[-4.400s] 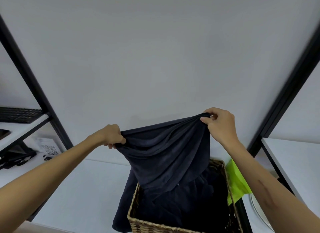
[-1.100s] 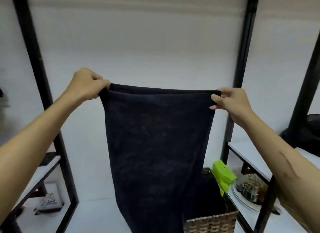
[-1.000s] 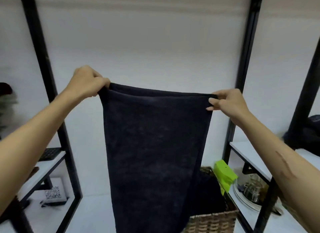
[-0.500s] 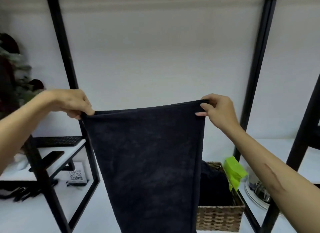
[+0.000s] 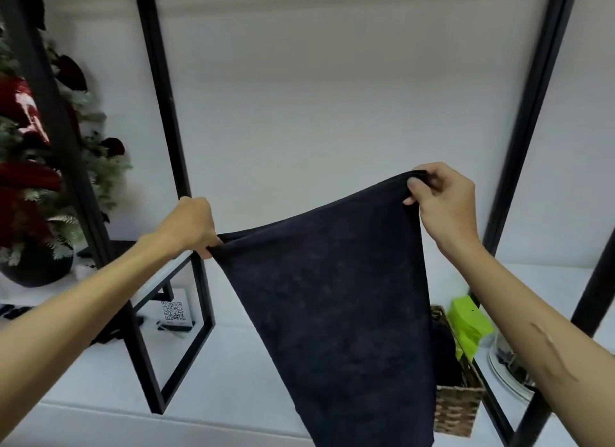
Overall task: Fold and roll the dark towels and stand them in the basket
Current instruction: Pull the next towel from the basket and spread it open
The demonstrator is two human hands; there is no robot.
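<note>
Head view: a person stands before a black shelf frame (image 5: pixel 173 167) and holds up a dark towel (image 5: pixel 336 313).
Left hand (image 5: pixel 189 227): fist closed round the towel's upper left corner, knuckles facing up.
Right hand (image 5: pixel 442 200): thumb and fingers pinch the upper right corner, clearly higher than the left.
Towel direction: the top edge slants up from left to right; the long axis hangs downward, the cloth narrowing toward the bottom and running out of view at the lower edge.
Towel place: in the air over the white shelf (image 5: pixel 233 373), just in front of the wicker basket (image 5: pixel 457 410) and covering its left side.
Basket: more dark cloth (image 5: pixel 444 353) sits inside; a lime-green object (image 5: pixel 469 323) stands against its right rim.
Change: half a second ago the top edge was close to level; now the left hand is lower and closer in, and the edge tilts.
Writing: a white card (image 5: pixel 173 312) bearing a QR code stands on the shelf at left; no words are readable.
Far left: a frosted green plant with red decorations (image 5: pixel 30 140) in a dark pot.
Far right: stacked plates (image 5: pixel 509 373), partly hidden by the right forearm.
</note>
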